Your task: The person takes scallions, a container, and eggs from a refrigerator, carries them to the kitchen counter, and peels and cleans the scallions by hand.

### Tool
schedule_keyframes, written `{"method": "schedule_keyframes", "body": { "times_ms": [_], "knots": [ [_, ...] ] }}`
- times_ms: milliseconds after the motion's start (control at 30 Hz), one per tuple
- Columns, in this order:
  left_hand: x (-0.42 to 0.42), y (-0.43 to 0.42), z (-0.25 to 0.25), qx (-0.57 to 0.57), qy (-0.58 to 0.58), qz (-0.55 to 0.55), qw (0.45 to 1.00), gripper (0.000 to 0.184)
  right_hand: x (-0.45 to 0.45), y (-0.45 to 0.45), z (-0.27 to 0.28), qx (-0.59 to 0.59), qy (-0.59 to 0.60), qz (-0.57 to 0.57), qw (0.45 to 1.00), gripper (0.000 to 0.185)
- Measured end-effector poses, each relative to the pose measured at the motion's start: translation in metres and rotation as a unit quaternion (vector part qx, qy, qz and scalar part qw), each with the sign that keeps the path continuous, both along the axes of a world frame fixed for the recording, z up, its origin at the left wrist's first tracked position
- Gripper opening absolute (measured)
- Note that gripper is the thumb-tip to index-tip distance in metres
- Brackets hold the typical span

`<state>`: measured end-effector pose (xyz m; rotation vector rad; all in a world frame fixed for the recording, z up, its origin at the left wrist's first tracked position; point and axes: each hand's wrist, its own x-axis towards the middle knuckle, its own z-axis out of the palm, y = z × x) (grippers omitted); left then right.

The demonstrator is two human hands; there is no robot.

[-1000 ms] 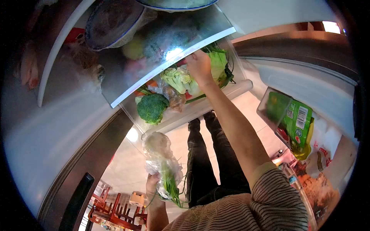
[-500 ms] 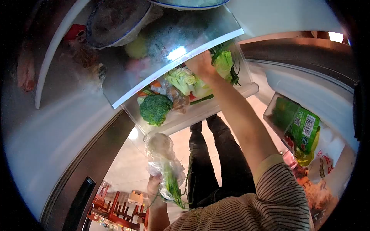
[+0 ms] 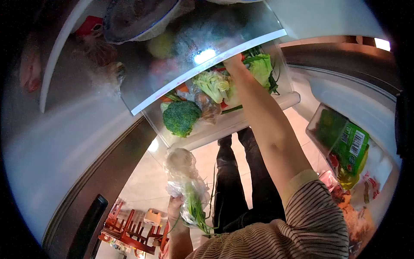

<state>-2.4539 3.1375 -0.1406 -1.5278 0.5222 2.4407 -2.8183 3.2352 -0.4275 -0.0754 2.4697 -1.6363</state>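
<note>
My left hand is closed around a clear plastic bag with green onions in it, below the drawer. Some green stalks stick out of the bag. My right hand reaches into the open crisper drawer, under the glass shelf's white edge. Its fingers are hidden behind that edge and the fogged glass. Close to the right wrist lie a pale leafy vegetable and a light green lettuce-like head. Broccoli sits at the drawer's left, beside a plastic-wrapped item.
On the shelf above stands a covered blue-rimmed bowl. Bagged food lies to its left. The open door at right holds a green package and other bags. Red wooden chairs stand on the floor at lower left.
My right hand has gone deeper under the shelf edge, and less of it shows. The fridge scene has shifted slightly right and up in view. The left hand keeps holding the bag.
</note>
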Motion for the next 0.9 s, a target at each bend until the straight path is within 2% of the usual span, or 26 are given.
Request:
{"method": "schedule_keyframes", "body": {
  "times_ms": [100, 200, 233, 267, 367, 400, 533, 633, 667, 767, 800, 900],
  "knots": [
    [-0.016, 0.003, 0.010, -0.007, 0.008, -0.008, 1.000, 0.069, 0.004, 0.013, 0.019, -0.086, -0.066, -0.003, 0.994, 0.028],
    [-0.010, 0.002, 0.008, -0.014, 0.009, -0.012, 1.000, 0.069, 0.018, 0.024, 0.055, -0.216, -0.175, -0.080, 0.957, 0.020],
    [-0.008, 0.002, 0.006, -0.011, 0.007, -0.011, 1.000, 0.068, 0.022, 0.026, 0.072, -0.261, -0.212, -0.108, 0.936, 0.016],
    [-0.009, 0.002, 0.007, -0.002, 0.009, -0.007, 1.000, 0.068, 0.030, 0.035, 0.091, -0.387, -0.374, -0.114, 0.835, 0.017],
    [-0.006, 0.005, 0.008, -0.003, 0.012, -0.006, 1.000, 0.068, 0.043, 0.049, 0.121, -0.324, -0.393, 0.002, 0.860, 0.017],
    [0.004, 0.003, 0.003, -0.022, 0.012, -0.017, 1.000, 0.069, 0.047, 0.052, 0.132, -0.364, -0.411, 0.008, 0.836, 0.020],
    [-0.012, 0.011, 0.018, -0.044, 0.004, -0.030, 0.999, 0.073, 0.080, 0.063, 0.172, -0.374, -0.456, -0.006, 0.808, 0.036],
    [-0.014, 0.005, 0.022, 0.033, 0.019, -0.011, 0.999, 0.068, 0.095, 0.073, 0.176, -0.258, -0.375, 0.072, 0.887, 0.038],
    [-0.012, 0.004, 0.022, 0.040, 0.022, -0.010, 0.999, 0.068, 0.101, 0.072, 0.172, -0.336, -0.350, 0.056, 0.872, 0.034],
    [0.000, 0.004, 0.015, 0.048, 0.014, -0.001, 0.999, 0.071, 0.095, 0.069, 0.168, -0.417, -0.380, -0.063, 0.823, 0.026],
    [0.007, 0.006, 0.012, 0.041, -0.001, 0.007, 0.999, 0.074, 0.087, 0.071, 0.154, -0.427, -0.408, -0.097, 0.801, 0.018],
    [0.007, 0.007, 0.010, 0.009, -0.015, -0.004, 1.000, 0.075, 0.058, 0.057, 0.114, -0.419, -0.410, -0.164, 0.793, 0.013]
  ]
}}
